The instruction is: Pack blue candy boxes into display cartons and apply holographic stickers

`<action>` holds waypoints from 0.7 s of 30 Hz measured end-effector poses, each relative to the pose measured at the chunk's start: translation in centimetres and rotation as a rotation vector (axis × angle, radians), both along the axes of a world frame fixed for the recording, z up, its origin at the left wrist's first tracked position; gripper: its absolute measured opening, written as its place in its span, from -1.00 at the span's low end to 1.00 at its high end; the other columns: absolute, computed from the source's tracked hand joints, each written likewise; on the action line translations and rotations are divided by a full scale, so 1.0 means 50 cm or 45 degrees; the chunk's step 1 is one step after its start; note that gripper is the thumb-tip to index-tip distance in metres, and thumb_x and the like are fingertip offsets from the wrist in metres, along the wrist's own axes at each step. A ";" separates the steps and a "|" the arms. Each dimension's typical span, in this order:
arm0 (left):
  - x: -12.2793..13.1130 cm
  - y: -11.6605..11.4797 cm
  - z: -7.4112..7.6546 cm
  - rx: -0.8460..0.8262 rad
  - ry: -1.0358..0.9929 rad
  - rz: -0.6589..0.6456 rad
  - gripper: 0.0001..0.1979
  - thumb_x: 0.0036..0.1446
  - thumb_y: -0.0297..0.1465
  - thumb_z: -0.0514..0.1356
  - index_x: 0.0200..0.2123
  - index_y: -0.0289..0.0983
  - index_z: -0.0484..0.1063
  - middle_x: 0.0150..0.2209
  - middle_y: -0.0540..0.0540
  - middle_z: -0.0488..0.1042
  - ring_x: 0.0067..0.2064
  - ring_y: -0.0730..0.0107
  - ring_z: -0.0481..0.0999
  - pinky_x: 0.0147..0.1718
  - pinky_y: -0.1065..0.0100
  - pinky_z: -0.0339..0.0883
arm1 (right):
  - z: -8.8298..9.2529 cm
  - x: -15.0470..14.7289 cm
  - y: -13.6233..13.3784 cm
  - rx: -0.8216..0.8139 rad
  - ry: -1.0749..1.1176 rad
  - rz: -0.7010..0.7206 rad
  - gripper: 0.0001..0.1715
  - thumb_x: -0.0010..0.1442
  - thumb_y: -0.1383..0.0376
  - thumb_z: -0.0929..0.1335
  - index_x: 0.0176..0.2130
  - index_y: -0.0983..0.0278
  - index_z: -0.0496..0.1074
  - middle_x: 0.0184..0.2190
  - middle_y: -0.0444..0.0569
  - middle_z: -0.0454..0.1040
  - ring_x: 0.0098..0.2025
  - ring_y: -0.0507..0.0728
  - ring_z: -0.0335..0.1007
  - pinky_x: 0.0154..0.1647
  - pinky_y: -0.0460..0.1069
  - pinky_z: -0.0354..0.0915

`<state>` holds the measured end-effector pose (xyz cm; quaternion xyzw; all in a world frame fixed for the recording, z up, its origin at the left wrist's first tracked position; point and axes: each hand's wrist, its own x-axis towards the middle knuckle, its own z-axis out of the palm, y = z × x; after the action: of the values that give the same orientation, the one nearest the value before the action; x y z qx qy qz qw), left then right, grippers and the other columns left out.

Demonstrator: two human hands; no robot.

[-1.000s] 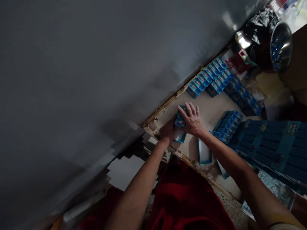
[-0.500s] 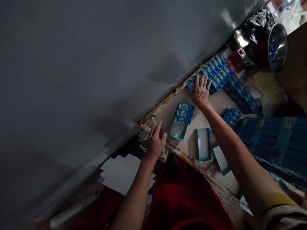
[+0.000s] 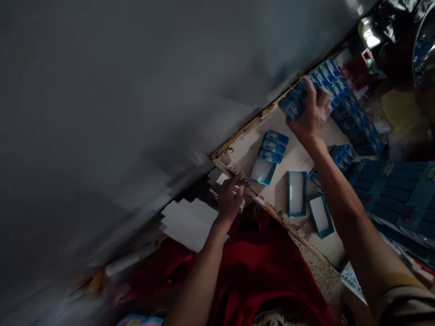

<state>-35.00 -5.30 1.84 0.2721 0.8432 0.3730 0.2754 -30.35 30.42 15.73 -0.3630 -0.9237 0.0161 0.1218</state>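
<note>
My right hand (image 3: 314, 115) is closed on a row of small blue blister packs (image 3: 290, 107), tilted above the back edge of the table; its fingers partly cover them. Just behind stand rows of the same blue packs (image 3: 328, 74). My left hand (image 3: 230, 199) hangs at the table's front left corner, thumb and fingers apart, with nothing in it. Close to that hand lies a blue-rimmed cardboard tray (image 3: 263, 172) with three blue packs (image 3: 273, 146) at its far end. Two more such trays, one upright to my view (image 3: 297, 194) and one slanted (image 3: 321, 216), show white bottoms.
A grey wall (image 3: 136, 90) borders the pale table (image 3: 246, 136) on the left. Stacked blue cartons (image 3: 390, 185) stand at right, beside a small group of packs (image 3: 341, 156). A metal bowl (image 3: 415, 59) is at far right. White sheets (image 3: 190, 222) lie below the left corner.
My right hand has gone from lying flat on the packs to gripping a row of them and lifting it. My left hand stays near the table corner. The view has shifted.
</note>
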 end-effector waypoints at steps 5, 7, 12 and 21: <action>0.018 0.000 0.020 0.113 -0.477 0.302 -0.40 0.33 -0.06 0.23 0.25 -0.35 0.51 0.00 -0.30 0.65 -0.03 0.08 0.67 0.05 0.10 0.57 | 0.177 0.181 -0.303 -0.161 0.264 0.224 0.12 0.26 -0.11 0.40 0.60 0.00 -0.06 0.43 0.19 0.06 0.43 0.58 0.16 0.38 0.48 0.23; 0.024 0.008 0.035 0.216 -0.671 0.394 -0.36 0.38 0.01 0.17 0.27 -0.36 0.49 0.06 -0.33 0.64 0.06 0.05 0.67 0.08 0.10 0.58 | 0.141 0.220 -0.392 -0.324 0.071 0.265 0.01 0.21 -0.07 0.44 0.53 -0.08 0.17 0.43 0.14 0.13 0.43 0.56 0.18 0.40 0.46 0.24; 0.059 -0.011 0.074 0.425 -0.707 0.374 -0.36 0.52 -0.01 -0.04 0.41 -0.29 0.36 0.33 -0.33 0.49 0.35 0.03 0.50 0.35 0.01 0.39 | -0.065 0.221 -0.465 -0.471 -0.192 0.216 -0.35 0.28 0.03 0.43 0.33 -0.11 0.50 0.40 0.12 0.29 0.48 0.56 0.14 0.47 0.51 0.08; 0.116 -0.010 0.027 0.437 -0.221 -0.260 -0.21 0.48 -0.08 0.05 0.60 -0.28 -0.08 0.57 -0.38 0.08 0.58 -0.04 0.12 0.53 -0.11 0.07 | -0.137 0.205 -0.460 -0.520 -0.312 0.220 -0.41 0.46 0.23 0.31 0.37 -0.18 0.45 0.48 0.08 0.25 0.54 0.46 0.08 0.53 0.45 0.01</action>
<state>-29.20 -5.80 3.19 0.3659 0.7084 0.5034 0.3329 -20.12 7.44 8.86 -0.2991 -0.9367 0.1686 -0.0689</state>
